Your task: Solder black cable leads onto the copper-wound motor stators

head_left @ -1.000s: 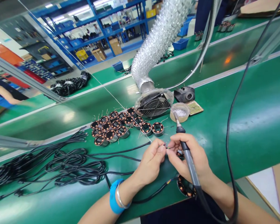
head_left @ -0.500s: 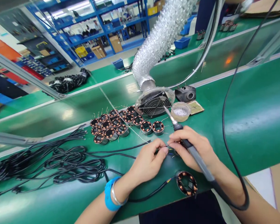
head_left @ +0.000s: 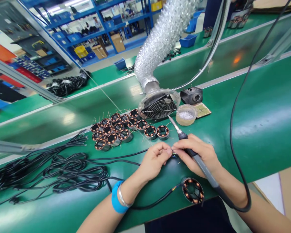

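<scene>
My left hand [head_left: 157,158], with a blue band at the wrist, pinches thin wires near the end of a black cable [head_left: 128,156]. Close against it, my right hand [head_left: 199,153] has thumb and forefinger pinched at the same wires. A soldering iron [head_left: 196,158] rests in my right hand, its tip pointing up and left toward the fan. Small coloured wires show just below the fingertips. Nearer to me lies a copper-wound stator [head_left: 193,191] joined to a black cable. Several more stators [head_left: 112,139] stand grouped beyond my hands.
A fan [head_left: 160,106] on a silver duct [head_left: 155,48] stands ahead, beside a round dish [head_left: 186,115], a sponge tray [head_left: 203,110] and a black holder [head_left: 192,95]. Coiled black cables [head_left: 80,171] lie left. The iron's cord [head_left: 231,129] loops at the right.
The whole view has shifted slightly. My fingertips have drawn closer together at the wires, and the iron has moved a little with my right hand.
</scene>
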A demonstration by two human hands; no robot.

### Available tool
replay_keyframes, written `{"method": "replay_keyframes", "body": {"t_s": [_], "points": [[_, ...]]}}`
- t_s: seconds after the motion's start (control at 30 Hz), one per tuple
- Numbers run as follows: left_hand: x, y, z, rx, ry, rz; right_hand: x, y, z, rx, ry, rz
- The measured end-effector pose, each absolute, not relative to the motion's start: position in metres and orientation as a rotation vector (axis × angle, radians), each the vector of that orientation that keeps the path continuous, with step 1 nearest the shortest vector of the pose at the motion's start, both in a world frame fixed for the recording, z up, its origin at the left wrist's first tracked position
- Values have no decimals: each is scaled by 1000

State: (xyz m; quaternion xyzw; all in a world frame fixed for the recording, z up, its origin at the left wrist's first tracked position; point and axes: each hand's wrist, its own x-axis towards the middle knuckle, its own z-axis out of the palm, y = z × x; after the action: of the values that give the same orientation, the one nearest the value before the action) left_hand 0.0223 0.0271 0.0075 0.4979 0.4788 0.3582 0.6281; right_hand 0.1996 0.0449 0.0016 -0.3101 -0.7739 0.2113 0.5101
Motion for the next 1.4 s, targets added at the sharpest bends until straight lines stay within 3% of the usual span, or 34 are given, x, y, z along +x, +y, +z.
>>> {"method": "replay_keyframes", "body": {"t_s": [0.37,0.63,1.4], "points": [[25,34,-2,1296,1280,880,233,19,21,-948,-1726,560],[24,33,0,1344,1300,861,240,14,6,-1122,-1515,612],[24,29,0,1427,1367,817,237,14,4,-1078,-1479,668]]}}
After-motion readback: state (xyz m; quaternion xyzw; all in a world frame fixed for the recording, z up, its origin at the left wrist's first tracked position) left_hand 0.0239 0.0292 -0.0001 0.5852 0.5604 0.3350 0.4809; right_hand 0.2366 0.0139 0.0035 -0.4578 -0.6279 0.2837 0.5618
